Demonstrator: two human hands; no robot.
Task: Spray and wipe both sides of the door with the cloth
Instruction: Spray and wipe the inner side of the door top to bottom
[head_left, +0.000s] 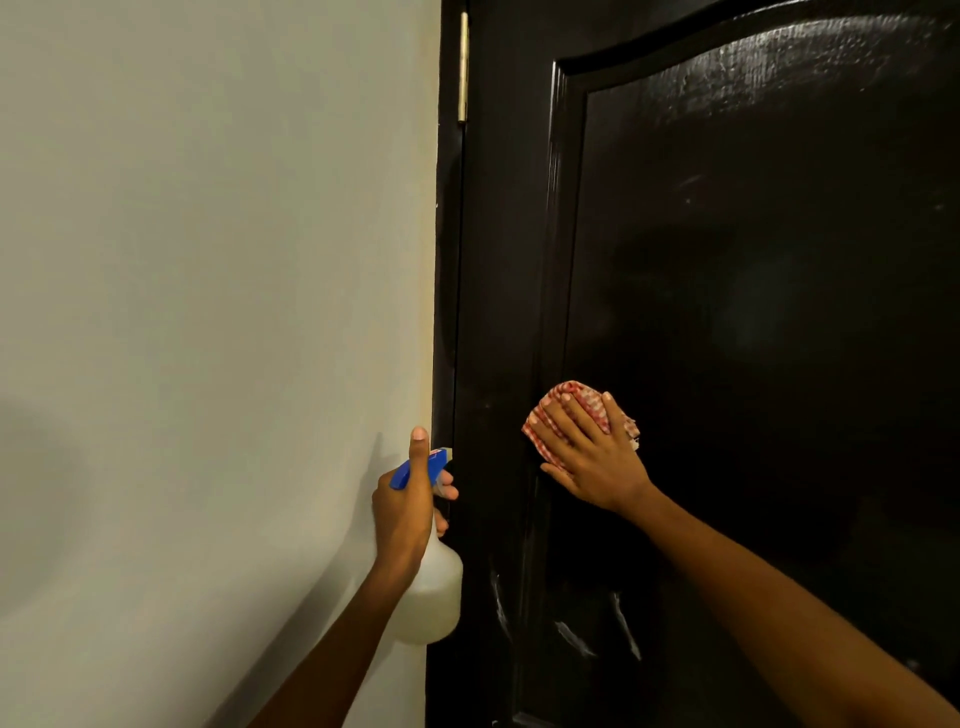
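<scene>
One cloth, one spray bottle, two hands.

An indoor room, likely in a home: a glossy dark brown panelled door with an arched raised panel hangs on a brass hinge in a dark frame, beside a plain, pale painted wall.

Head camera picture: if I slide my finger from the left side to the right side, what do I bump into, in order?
Pale wall → left hand gripping the spray bottle → brass hinge → right hand pressing the red checked cloth flat → dark door panel.
</scene>
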